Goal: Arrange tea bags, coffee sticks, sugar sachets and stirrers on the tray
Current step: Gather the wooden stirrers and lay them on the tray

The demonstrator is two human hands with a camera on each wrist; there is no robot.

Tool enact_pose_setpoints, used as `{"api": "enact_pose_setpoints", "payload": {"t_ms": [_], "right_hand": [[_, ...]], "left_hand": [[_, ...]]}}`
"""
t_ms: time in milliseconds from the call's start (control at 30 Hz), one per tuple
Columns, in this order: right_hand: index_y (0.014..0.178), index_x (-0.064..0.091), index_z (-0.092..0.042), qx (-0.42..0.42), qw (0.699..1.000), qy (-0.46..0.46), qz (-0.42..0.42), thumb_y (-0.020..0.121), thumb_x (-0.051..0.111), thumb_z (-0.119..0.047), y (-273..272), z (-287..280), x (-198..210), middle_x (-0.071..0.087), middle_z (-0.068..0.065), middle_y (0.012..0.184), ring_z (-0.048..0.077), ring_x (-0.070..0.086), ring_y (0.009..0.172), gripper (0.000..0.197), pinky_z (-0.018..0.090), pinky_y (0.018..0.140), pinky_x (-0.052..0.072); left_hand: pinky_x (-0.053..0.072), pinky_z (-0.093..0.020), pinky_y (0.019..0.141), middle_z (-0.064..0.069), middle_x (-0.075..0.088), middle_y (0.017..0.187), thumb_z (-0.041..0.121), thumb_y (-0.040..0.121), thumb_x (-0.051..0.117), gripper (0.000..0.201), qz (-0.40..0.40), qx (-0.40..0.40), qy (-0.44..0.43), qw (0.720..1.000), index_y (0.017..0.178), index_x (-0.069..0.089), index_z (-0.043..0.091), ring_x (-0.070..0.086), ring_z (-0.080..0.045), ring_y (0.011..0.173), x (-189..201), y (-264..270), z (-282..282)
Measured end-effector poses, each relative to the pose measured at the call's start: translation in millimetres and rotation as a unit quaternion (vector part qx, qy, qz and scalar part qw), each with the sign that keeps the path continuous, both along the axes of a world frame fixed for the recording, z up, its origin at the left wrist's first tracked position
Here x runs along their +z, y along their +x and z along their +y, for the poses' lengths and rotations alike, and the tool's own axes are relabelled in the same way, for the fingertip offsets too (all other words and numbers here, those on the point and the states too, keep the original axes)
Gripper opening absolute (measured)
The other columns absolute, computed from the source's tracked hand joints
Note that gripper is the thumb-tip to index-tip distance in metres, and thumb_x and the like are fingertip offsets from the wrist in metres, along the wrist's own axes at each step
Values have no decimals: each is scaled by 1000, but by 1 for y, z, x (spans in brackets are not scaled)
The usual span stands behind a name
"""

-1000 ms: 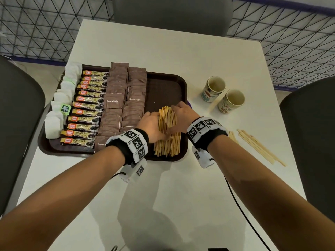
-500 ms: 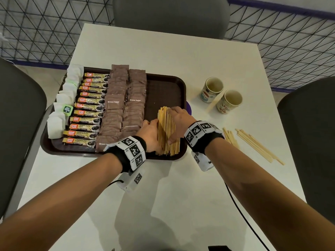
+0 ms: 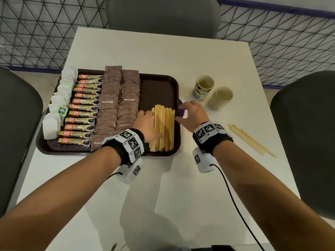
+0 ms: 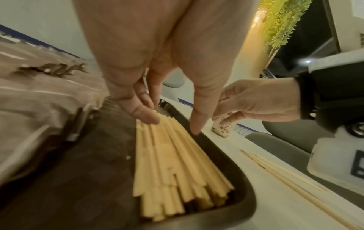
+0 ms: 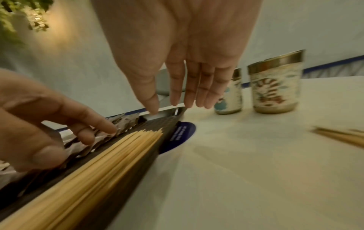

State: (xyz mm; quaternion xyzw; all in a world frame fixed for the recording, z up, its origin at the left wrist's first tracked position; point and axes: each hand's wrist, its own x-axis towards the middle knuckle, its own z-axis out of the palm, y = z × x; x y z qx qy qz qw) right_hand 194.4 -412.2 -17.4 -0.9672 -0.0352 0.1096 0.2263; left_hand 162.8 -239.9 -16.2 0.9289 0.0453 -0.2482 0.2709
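On the dark brown tray point(image 3: 159, 87) lie a column of white tea bags point(image 3: 54, 113), a column of coffee sticks point(image 3: 81, 113), two columns of brown sugar sachets point(image 3: 116, 105) and a bundle of wooden stirrers point(image 3: 164, 131) along the right wall. My left hand point(image 3: 146, 122) rests against the bundle's left side, and its fingers point(image 4: 145, 115) touch the stirrers' point(image 4: 173, 163) far ends. My right hand point(image 3: 193, 113) hovers just past the tray's right edge. It is open, with straight fingers point(image 5: 197, 99), and holds nothing.
Several loose stirrers point(image 3: 252, 140) lie on the white table at the right. Two paper cups point(image 3: 204, 86) point(image 3: 221, 97) stand behind my right hand. A purple disc point(image 3: 181, 111) pokes out from under the tray's right edge. Dark chairs surround the table.
My right hand has come off the stirrer bundle and moved right, past the tray's edge. The left hand stays against the bundle's left side.
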Motion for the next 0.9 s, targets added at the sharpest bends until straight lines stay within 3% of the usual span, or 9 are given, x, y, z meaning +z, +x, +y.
{"api": "enact_pose_setpoints", "payload": {"t_ms": [100, 200, 267, 333, 400, 567, 700, 800, 900], "right_hand": [[117, 58, -13, -98, 995, -23, 4, 87, 60, -23, -9, -39, 0, 55, 9, 121, 25, 52, 111, 32, 29, 89, 41], [121, 55, -7, -181, 982, -52, 29, 89, 54, -17, -24, -88, -4, 51, 14, 127, 30, 47, 120, 33, 35, 96, 40], [127, 49, -5, -222, 969, -94, 55, 91, 50, -13, -36, -120, -8, 44, 15, 133, 32, 41, 125, 37, 39, 100, 39], [133, 43, -7, -243, 958, -131, 84, 93, 45, -10, -49, -147, -13, 38, 13, 137, 32, 38, 127, 40, 41, 101, 40], [133, 43, -8, -228, 955, -150, 112, 94, 41, -8, -61, -167, -19, 39, 14, 136, 32, 39, 125, 39, 41, 99, 40], [119, 57, -7, -148, 975, -136, 95, 91, 46, -5, -87, -183, -27, 50, 14, 121, 35, 50, 112, 31, 40, 91, 46], [116, 61, -7, -129, 984, -94, 80, 92, 48, -10, -99, -165, -26, 58, 14, 117, 34, 56, 107, 27, 38, 90, 48], [107, 67, -7, -128, 985, -60, 102, 89, 51, -9, -100, -156, -27, 66, 14, 108, 32, 62, 100, 24, 36, 88, 52], [100, 72, -9, -166, 978, 9, 126, 87, 57, -11, -100, -153, -26, 70, 11, 100, 28, 65, 93, 20, 30, 81, 53]], "left_hand": [[43, -29, 95, -4, 46, 128, 22, 79, 74, 63, -62, 10, -50, 997, 135, 44, 17, 51, -20, 116, 8, -3, -28], [42, -22, 77, 0, 60, 98, 18, 83, 71, 40, -74, 5, -112, 991, 120, 56, 18, 58, -15, 93, 15, -14, -67], [46, -25, 77, 2, 63, 89, 20, 85, 69, 33, -46, -7, -127, 991, 115, 58, 17, 60, -15, 87, 15, -23, -96], [49, -30, 86, 1, 65, 95, 25, 85, 69, 35, -14, -30, -107, 994, 117, 58, 17, 61, -18, 96, 9, -30, -123], [48, -35, 96, -5, 65, 112, 30, 85, 68, 44, 22, -38, -86, 995, 125, 55, 15, 60, -22, 106, 0, -37, -146], [45, -37, 102, -11, 57, 131, 33, 87, 65, 58, 60, -10, -83, 995, 137, 46, 9, 59, -26, 114, -15, -50, -182], [44, -30, 100, -8, 61, 128, 31, 88, 64, 53, 35, 24, -84, 996, 134, 51, 9, 58, -25, 116, -16, -57, -201], [46, -29, 86, -9, 68, 110, 29, 90, 61, 32, 23, 52, -88, 994, 112, 66, 7, 62, -28, 107, -15, -59, -212], [45, -29, 83, -10, 67, 108, 25, 93, 56, 29, 24, 63, -83, 994, 109, 66, 3, 61, -28, 103, -18, -59, -217]]}}
